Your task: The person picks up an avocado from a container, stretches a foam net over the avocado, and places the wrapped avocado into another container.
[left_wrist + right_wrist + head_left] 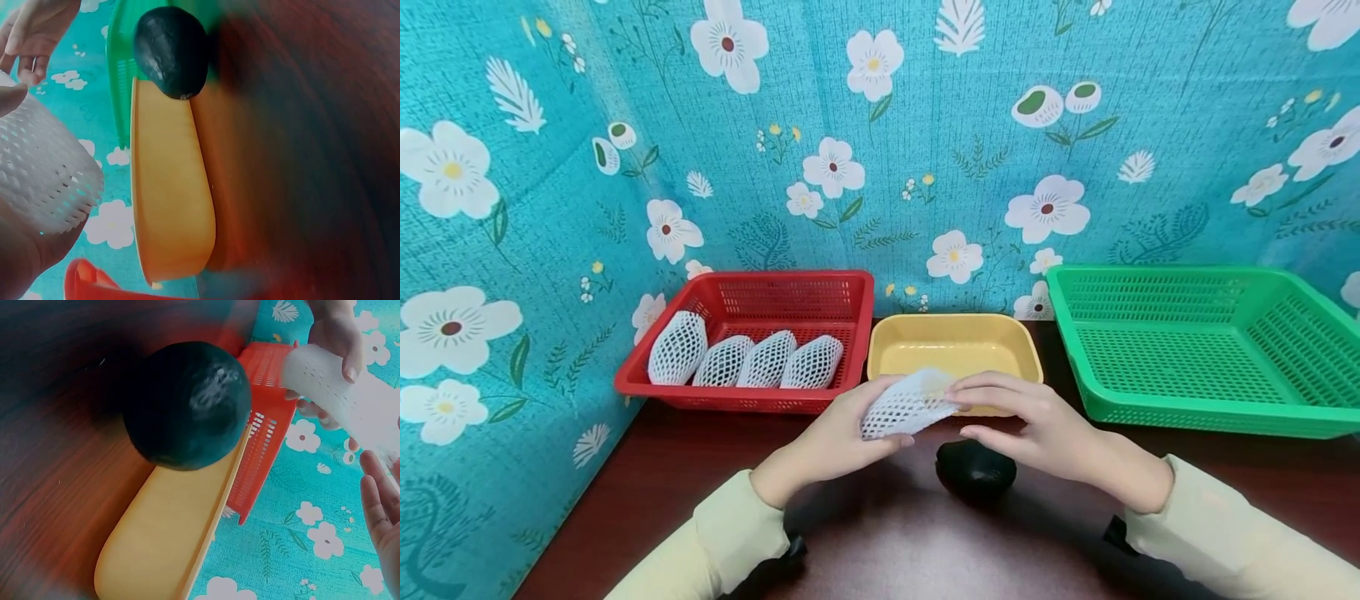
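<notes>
A white foam net sleeve [904,406] is in my left hand [842,433], fingers behind it and thumb along its near side. It looks light and see-through in the left wrist view, with no fruit visible inside. My right hand [1037,421] is at the sleeve's far end, its fingers extended against the rim and the thumb apart below. Beneath the right hand a dark, smooth avocado [976,468] lies on the table; the same avocado [187,406] looms large in the right wrist view.
At the left, a red basket [760,402] holds several net-sleeved pieces [767,360] in a row. A yellow tray [955,325] stands behind my hands, and a green basket [1210,412] at the right. A flowered blue cloth [880,167] hangs behind the dark wooden table [895,550].
</notes>
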`<state>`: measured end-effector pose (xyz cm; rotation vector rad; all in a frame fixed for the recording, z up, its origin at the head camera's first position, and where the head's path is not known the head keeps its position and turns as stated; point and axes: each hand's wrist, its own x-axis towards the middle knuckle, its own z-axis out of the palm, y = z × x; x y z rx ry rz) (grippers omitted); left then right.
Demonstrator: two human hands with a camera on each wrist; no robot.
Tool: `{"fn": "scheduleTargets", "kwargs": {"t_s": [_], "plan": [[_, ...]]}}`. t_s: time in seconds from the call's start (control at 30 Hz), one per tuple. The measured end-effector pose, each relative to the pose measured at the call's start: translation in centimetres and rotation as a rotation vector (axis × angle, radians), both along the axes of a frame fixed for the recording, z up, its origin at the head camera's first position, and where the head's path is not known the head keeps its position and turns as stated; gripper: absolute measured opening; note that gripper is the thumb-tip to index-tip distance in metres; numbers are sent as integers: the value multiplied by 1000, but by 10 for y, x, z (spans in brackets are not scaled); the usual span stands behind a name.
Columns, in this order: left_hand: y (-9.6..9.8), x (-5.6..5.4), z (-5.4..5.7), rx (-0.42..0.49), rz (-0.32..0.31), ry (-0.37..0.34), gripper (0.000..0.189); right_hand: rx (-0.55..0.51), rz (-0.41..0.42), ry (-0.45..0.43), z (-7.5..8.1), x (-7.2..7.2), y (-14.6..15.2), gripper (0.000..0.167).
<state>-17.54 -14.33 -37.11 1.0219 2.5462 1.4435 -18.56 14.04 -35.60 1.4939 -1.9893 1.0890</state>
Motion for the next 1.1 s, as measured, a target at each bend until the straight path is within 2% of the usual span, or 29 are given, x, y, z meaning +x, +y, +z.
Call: {"fn": "scheduleTargets", "kwargs": {"t_s": [0.2,0.4,0.57,0.77,0.9,1.1], "plan": [[-11,0,1,4,21,-9,69,46,-20,-28,6,4,7,41],[-23,1,-1,-39,53,21,71,166,-61,-115,8,7,18,47],[-32,5,-3,-94,71,10,73,247,-93,-156,4,12,27,65],[-39,8,-7,-133,42,4,75,326,-145,-199,-5,14,34,71],[-41,8,-9,-153,41,8,77,377,-179,-279,-14,15,35,76],[-41,5,-14,-212,51,36,77,461,-220,-392,-30,15,34,93]]}}
